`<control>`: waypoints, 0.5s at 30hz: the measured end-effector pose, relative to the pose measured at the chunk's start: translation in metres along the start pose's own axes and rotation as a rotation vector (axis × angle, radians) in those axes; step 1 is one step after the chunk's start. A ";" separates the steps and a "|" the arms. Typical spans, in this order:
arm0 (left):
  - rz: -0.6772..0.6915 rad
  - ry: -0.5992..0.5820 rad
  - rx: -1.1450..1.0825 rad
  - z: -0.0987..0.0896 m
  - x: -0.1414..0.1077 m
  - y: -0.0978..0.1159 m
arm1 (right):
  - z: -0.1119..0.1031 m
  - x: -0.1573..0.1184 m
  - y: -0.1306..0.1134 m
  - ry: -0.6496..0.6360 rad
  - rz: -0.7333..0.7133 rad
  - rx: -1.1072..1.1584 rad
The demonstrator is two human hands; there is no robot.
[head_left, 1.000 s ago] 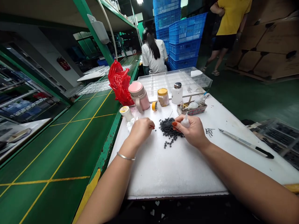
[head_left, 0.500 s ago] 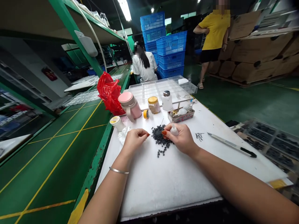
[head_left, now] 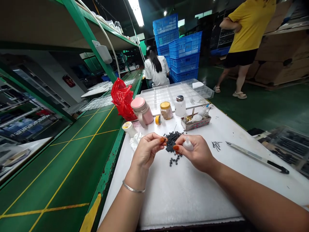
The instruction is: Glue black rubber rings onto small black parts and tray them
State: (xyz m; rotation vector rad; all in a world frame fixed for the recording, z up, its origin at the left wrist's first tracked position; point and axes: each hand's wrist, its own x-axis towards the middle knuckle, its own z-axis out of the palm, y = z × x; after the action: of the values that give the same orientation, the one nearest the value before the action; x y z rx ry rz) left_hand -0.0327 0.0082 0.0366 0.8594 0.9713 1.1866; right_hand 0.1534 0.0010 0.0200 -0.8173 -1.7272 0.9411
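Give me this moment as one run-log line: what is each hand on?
left hand: fingertips pinched, held item unclear | right hand: holding white squeeze bottle, dark flat piece | between hands: black parts pile

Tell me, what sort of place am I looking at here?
Probably a factory assembly workshop: a long green workbench, stacked blue crates, and a clear compartment tray near a pile of small black parts.

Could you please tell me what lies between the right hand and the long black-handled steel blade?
The head view shows a small cluster of thin black pins on the white padded tabletop between the right hand and the steel blade.
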 end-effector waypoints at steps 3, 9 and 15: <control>-0.002 -0.012 -0.065 0.001 -0.001 -0.002 | 0.000 0.000 -0.003 -0.007 -0.009 -0.024; -0.022 -0.069 -0.076 -0.003 -0.004 -0.010 | -0.002 0.000 -0.002 -0.029 -0.008 -0.099; 0.001 -0.143 -0.022 -0.009 -0.006 -0.018 | -0.003 0.000 -0.002 -0.090 -0.001 -0.151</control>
State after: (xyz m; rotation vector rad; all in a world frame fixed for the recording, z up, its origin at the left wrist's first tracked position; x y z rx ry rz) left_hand -0.0358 -0.0007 0.0179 0.9138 0.8404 1.1190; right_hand 0.1564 0.0008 0.0225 -0.8828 -1.8940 0.8653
